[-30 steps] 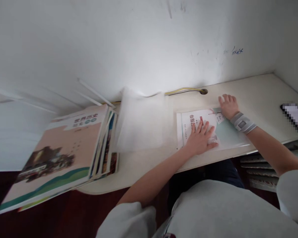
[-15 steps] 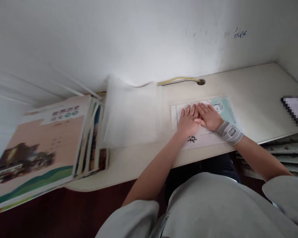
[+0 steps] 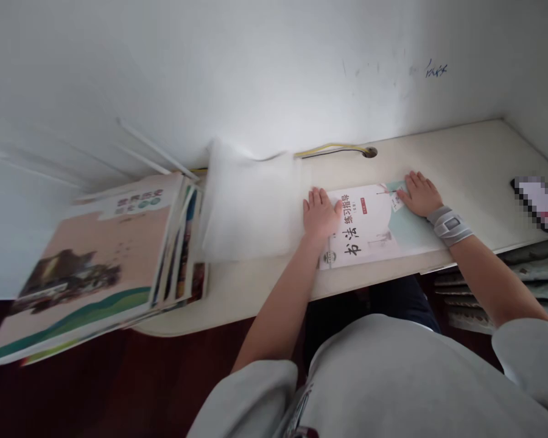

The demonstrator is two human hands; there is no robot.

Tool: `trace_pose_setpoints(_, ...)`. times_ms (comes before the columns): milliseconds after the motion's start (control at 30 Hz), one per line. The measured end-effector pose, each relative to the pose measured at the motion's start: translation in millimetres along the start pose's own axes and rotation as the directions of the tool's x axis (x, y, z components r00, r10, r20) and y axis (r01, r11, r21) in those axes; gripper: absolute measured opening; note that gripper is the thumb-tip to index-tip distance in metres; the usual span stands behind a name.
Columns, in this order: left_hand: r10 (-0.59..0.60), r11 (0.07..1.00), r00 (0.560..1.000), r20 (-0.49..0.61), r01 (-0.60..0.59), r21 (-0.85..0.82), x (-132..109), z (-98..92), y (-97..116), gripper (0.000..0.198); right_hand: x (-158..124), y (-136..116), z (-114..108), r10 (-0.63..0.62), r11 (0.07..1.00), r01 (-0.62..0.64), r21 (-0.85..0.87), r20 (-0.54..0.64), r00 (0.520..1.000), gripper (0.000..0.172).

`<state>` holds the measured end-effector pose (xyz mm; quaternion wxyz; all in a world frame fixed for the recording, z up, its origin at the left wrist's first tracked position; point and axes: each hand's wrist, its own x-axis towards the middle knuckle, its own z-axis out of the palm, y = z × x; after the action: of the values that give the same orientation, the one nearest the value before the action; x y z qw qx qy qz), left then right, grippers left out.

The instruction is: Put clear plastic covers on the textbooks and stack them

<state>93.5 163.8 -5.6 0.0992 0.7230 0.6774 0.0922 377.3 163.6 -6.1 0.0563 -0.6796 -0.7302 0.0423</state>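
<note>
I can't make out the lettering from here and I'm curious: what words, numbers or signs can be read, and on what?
"书法": on the booklet, large.
"练习指导": same cover.
Too small: its red label and round emblem.
Blurred: title on the top book.
Illegible: blue scrawl on the wall.
Pixelated: phone.

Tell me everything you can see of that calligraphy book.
The calligraphy book looks like a thin, closed paperback, lying flat and sideways on the cream desk. It is pinkish white, with a dark Chinese title near the left end, a red label and a pale green area at the right. The left hand touches its left edge; the right hand its far right corner.
</note>
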Motion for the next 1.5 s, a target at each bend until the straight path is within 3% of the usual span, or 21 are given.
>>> trace_pose_setpoints(200, -0.065, 0.998, 0.989, -0.135, 0.066, 0.003, -5.6, -1.2, 3.4, 0.080, -1.1, -1.9, 3.8, 0.048, 0.999, -0.048, -0.006, -0.024, 0.999, 0.070)
trace_pose_setpoints(367, -0.131, 0.922, 0.976, -0.172, 0.057, -0.384, -2.3, -2.8, -2.9, 0.060, -3.0, -7.5, 1.7, 0.018, 0.993, -0.025, -0.120, -0.063, 0.998, 0.064)
trace_pose_setpoints(533, -0.208, 0.829, 0.950, -0.232, 0.045, -0.558, 2.1, -12.9, -14.7, 0.035, -0.1, -14.7, 1.6, -0.102, 0.970, 0.078, -0.230, -0.096, 0.990, 0.054)
trace_pose_setpoints(733, -0.271, 0.650, 0.939, -0.211, 0.017, -0.759, 4.7, -24.0, -20.7, 0.037, 8.4, -35.4, 0.7, -0.308, 0.941, 0.285, -0.182, -0.118, 0.944, 0.048)
trace_pose_setpoints(900, -0.224, 0.355, 0.958, -0.180, -0.092, -0.930, 0.3, -28.1, -15.6, 0.043, 18.4, -49.0, -5.0, -0.354, 0.934, 0.356, -0.029, -0.198, 0.914, 0.043)
trace_pose_setpoints(1000, -0.222, 0.257, 0.956, -0.194, -0.135, -0.957, -3.3, -30.5, -14.8, 0.045, 26.8, -49.4, -12.5, -0.370, 0.921, 0.390, 0.016, -0.286, 0.884, 0.043)
trace_pose_setpoints(1167, -0.213, 0.096, 0.967, -0.143, -0.125, -0.988, -6.2, -31.2, -17.8, 0.049, 39.0, -38.6, -29.9, -0.444, 0.877, 0.480, 0.030, -0.331, 0.833, 0.051)
trace_pose_setpoints(1233, -0.204, 0.032, 0.972, -0.117, -0.113, -0.993, -6.4, -31.2, -18.5, 0.048, 41.4, -31.0, -36.7, -0.425, 0.882, 0.467, 0.063, -0.320, 0.847, 0.053)
trace_pose_setpoints(1300, -0.206, -0.007, 0.974, -0.098, -0.102, -0.995, -6.4, -31.6, -18.4, 0.047, 42.6, -22.9, -42.7, -0.343, 0.909, 0.392, 0.144, -0.278, 0.897, 0.054)
trace_pose_setpoints(1400, -0.202, 0.009, 0.974, -0.105, -0.105, -0.994, -6.4, -34.0, -17.2, 0.046, 43.6, -14.1, -50.9, -0.239, 0.911, 0.293, 0.290, -0.208, 0.948, 0.051)
trace_pose_setpoints(1500, -0.184, 0.025, 0.974, -0.129, -0.126, -0.992, -7.1, -38.4, -16.7, 0.044, 43.6, -14.8, -59.4, -0.317, 0.870, 0.340, 0.357, -0.123, 0.940, 0.047)
